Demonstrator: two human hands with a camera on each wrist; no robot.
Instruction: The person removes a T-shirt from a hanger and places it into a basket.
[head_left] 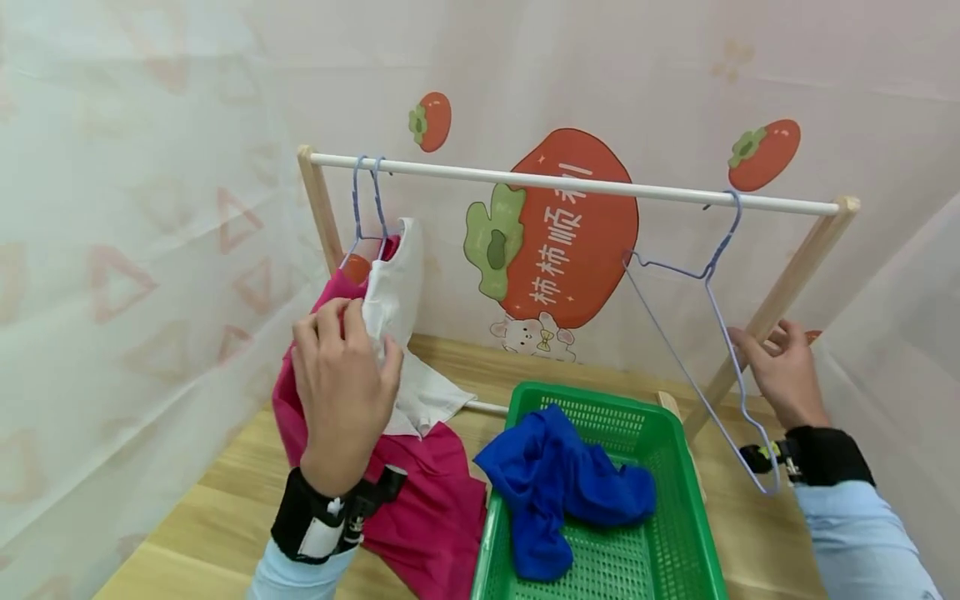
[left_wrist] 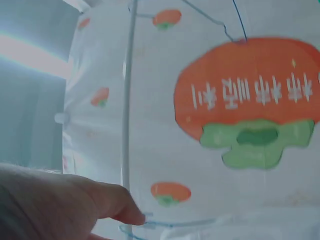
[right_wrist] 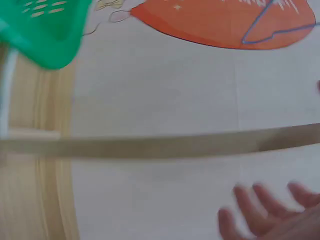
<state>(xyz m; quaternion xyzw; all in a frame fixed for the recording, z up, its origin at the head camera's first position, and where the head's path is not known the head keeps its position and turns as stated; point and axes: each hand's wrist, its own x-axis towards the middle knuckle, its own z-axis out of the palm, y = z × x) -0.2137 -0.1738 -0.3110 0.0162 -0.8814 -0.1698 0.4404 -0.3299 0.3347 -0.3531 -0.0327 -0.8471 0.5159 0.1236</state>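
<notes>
My left hand (head_left: 341, 383) is in front of a white garment (head_left: 397, 287) and a magenta garment (head_left: 442, 483), its fingers slightly bent and the thumb apart. Whether it touches the cloth is hidden. Both garments hang from blue hangers (head_left: 357, 196) at the rail's left end. At the right, my right hand (head_left: 783, 371) is beside the rack's wooden post (head_left: 798, 271), fingers loosely bent; the right wrist view shows its fingers (right_wrist: 270, 202) spread and holding nothing. A bare blue hanger (head_left: 712, 271) hangs from the rail close to that hand.
The white rail (head_left: 487, 175) spans the rack. Below it, a green plastic basket (head_left: 690, 533) on the wooden table (head_left: 217, 500) holds a crumpled blue cloth (head_left: 558, 492). Behind is a pale curtain (head_left: 465, 42) with persimmon prints. The magenta garment's lower part lies beside the basket.
</notes>
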